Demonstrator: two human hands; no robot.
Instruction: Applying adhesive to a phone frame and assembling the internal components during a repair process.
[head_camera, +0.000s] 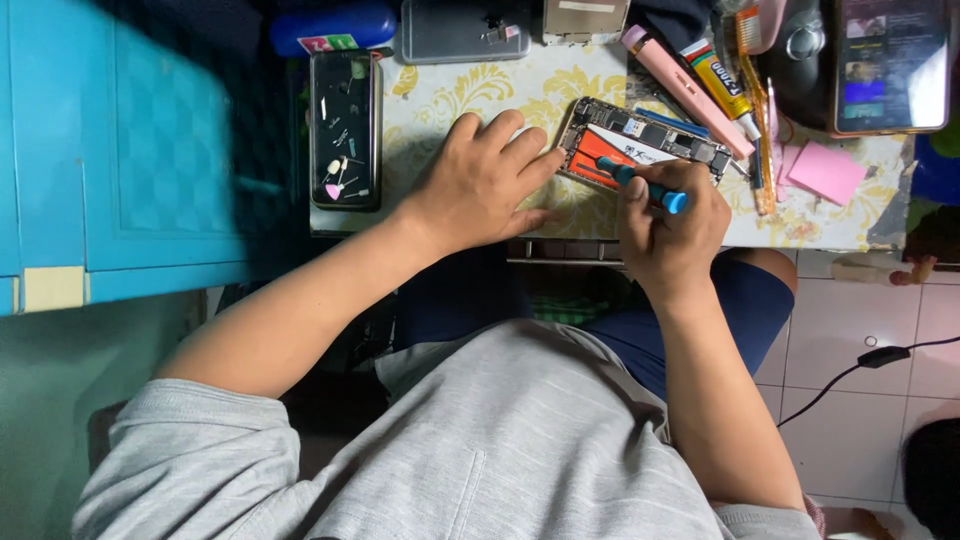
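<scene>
An opened phone (640, 142) with its back off lies on the patterned tabletop (450, 95), showing an orange and white battery and circuit parts. My left hand (480, 180) rests flat on the table, fingertips touching the phone's left edge. My right hand (672, 232) is closed around a small blue screwdriver (645, 185), whose tip points into the phone near the battery.
A black tray (345, 130) with small screws and bits lies left. A grey phone shell (462, 28), pink pen (688, 90), glue tube (722, 82), pink sticky notes (826, 172) and a lit phone (890, 62) ring the work spot. A blue cabinet (130, 150) stands left.
</scene>
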